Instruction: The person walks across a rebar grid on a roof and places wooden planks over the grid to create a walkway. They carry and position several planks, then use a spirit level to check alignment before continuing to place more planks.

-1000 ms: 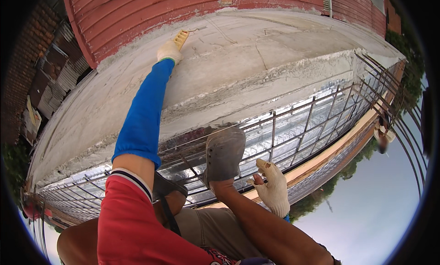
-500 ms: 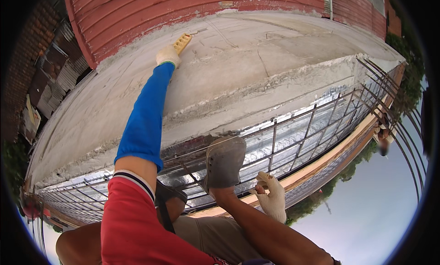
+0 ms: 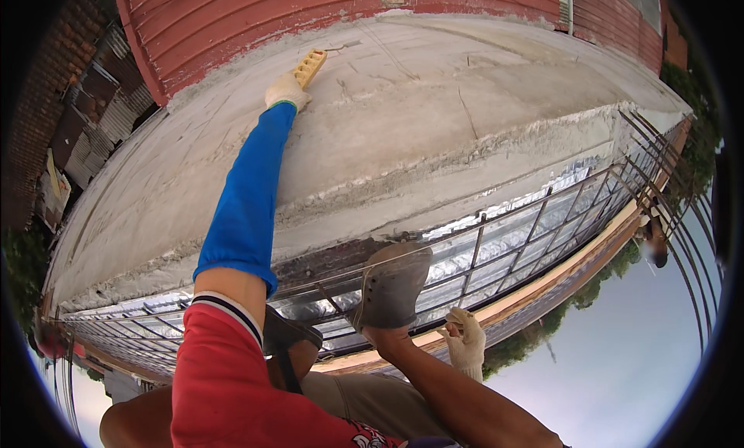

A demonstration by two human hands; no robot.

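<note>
My left hand [image 3: 288, 90], in a cream glove below a blue sleeve, grips a yellow, notched tool [image 3: 310, 68] at the concrete slab's surface [image 3: 372, 107], short of the red wall. My right hand [image 3: 465, 341], in a cream glove with torn fingertips, is curled beside my right shin, low over the timber edge; whether it holds a thin line or wire is too small to tell. My grey clog [image 3: 391, 285] rests on the steel rebar grid [image 3: 511, 254] over shiny silver sheeting, below the slab's rough edge.
A red corrugated wall [image 3: 325, 2] stands along the slab's far side. Bent rebar [image 3: 682, 223] sticks out at the right, where a person [image 3: 657, 235] is partly visible. A timber board [image 3: 581, 262] borders the grid. Rusty roofs [image 3: 54, 91] and trees lie beyond.
The view has shifted slightly, with slab edge and grid now lower and further right. My right hand has curled and turned a little. My left hand keeps its grip on the yellow tool.
</note>
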